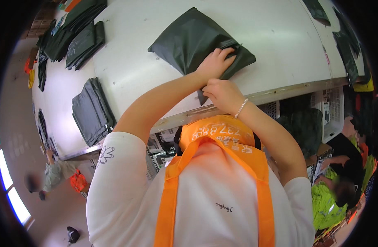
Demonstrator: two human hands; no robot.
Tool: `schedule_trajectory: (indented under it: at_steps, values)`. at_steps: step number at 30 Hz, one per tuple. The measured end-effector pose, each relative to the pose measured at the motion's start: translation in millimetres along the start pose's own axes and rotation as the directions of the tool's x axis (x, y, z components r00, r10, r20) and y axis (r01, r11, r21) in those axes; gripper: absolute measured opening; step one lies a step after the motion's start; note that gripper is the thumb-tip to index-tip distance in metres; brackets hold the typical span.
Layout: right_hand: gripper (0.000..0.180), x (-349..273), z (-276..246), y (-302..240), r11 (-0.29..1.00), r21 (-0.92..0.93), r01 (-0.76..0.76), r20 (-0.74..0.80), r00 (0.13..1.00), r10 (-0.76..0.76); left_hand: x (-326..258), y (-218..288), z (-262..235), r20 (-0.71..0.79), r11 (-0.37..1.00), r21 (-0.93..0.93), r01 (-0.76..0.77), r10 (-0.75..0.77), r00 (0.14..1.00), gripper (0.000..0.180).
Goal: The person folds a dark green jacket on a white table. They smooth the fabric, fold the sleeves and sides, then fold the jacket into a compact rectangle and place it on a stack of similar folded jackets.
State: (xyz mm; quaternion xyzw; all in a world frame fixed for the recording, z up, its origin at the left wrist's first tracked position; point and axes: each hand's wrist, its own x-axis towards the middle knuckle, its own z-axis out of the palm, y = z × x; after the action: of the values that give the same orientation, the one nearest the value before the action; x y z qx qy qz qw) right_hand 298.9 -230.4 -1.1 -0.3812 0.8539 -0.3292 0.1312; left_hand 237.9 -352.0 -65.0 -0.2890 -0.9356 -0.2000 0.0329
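A stuffed dark green-black plastic mailing bag [183, 37] lies on the white table in front of me, its right end folded and creased. My left hand [215, 63] rests on that end, with fingers bent onto the crumpled fold. Just below it, my right hand [225, 94] pinches a strip at the bag's near edge; a dark pointed tip hangs beneath the fingertips, over the table's edge. The fold partly hides what lies under my left fingers. My two hands almost touch at the wrist and knuckles.
On the white table [131, 45], a stack of flat dark bags [92, 111] sits at the left, with more piles [84, 43] behind. Other dark bags [345, 55] lie at the far right. Below the edge stands a white basket [333, 115]. People work at both sides.
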Motion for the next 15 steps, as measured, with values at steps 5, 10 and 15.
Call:
schedule_trajectory:
  at_steps: [5,10,15]
  values:
    - [0.008,-8,-25,5,0.999,0.031,-0.006,-0.041,0.999,0.008,-7,11,1,0.153,0.987,-0.126,-0.104,0.123,0.98,0.06]
    - [0.009,-37,-32,12,0.987,-0.113,0.116,0.017,0.993,-0.114,-33,46,0,0.1,0.994,-0.071,0.085,-0.078,0.992,0.065]
    - [0.015,-44,-33,18,0.979,-0.178,0.096,0.047,0.995,-0.089,-37,64,-2,-0.192,0.788,-0.278,0.549,-0.605,0.773,0.049]
